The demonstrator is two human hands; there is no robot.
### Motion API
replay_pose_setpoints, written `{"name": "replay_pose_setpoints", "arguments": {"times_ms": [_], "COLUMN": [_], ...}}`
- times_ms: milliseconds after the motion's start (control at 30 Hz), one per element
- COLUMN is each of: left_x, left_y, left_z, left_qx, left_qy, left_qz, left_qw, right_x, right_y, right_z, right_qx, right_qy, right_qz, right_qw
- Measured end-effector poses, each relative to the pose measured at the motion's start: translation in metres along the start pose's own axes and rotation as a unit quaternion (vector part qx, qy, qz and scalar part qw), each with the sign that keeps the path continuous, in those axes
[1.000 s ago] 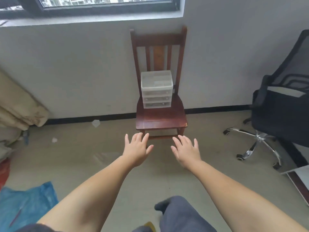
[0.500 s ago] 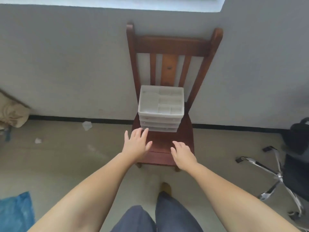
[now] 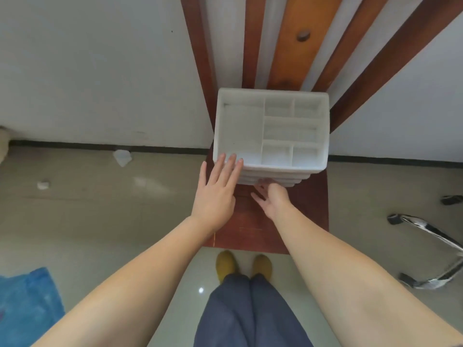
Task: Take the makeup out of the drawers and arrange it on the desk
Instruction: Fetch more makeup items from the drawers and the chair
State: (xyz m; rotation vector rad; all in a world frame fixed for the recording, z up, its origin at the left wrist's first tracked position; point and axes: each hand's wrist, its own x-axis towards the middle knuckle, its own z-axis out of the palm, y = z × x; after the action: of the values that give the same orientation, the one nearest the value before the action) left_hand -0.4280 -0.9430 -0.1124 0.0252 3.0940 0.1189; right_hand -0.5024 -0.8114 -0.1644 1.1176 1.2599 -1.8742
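A white plastic drawer organizer (image 3: 323,136) stands on the seat of a dark wooden chair (image 3: 310,196) against the wall. Its top is an open tray split into several empty compartments; the drawer fronts below are mostly hidden from this angle. My left hand (image 3: 216,194) lies flat and open, fingertips touching the organizer's front left corner. My right hand (image 3: 273,197) is lower, its fingers curled at the front of the drawers; I cannot tell whether they grip a handle. No makeup is in sight.
The chair back (image 3: 293,46) rises against a grey wall. An office chair's chrome base (image 3: 426,231) sits on the right. A blue cloth (image 3: 25,304) lies at the lower left, and scraps of paper (image 3: 122,156) lie by the skirting. My feet in yellow slippers (image 3: 226,264) stand before the chair.
I have stepped up to the chair and now look down on it. Both hands moved forward from open air to the organizer's front, the left one touching its corner.
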Motion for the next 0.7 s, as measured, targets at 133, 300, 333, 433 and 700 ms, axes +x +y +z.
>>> {"name": "replay_pose_setpoints", "arguments": {"times_ms": [133,300,333,433,700], "left_x": [0.0,0.0,0.0,0.0,-0.001], "left_y": [-0.004,-0.004,-0.004,-0.004,-0.001], "left_z": [0.007,0.006,0.005,0.003,0.002], "left_qx": [-0.005,-0.009,-0.01,-0.011,-0.01], "left_qy": [0.029,0.019,0.016,0.006,-0.018], "left_qz": [0.011,0.013,0.015,0.015,0.004], "left_qw": [1.0,1.0,1.0,1.0,1.0], "right_x": [0.007,0.004,0.002,-0.012,-0.036], "right_y": [0.003,0.014,0.02,0.043,0.082], "right_z": [0.012,0.009,0.005,-0.012,-0.052], "right_qx": [0.11,0.093,0.093,0.099,0.069], "right_qy": [0.005,0.042,0.048,0.06,0.049], "right_qz": [0.014,0.014,0.02,0.046,0.074], "right_qw": [0.994,0.995,0.994,0.992,0.994]}}
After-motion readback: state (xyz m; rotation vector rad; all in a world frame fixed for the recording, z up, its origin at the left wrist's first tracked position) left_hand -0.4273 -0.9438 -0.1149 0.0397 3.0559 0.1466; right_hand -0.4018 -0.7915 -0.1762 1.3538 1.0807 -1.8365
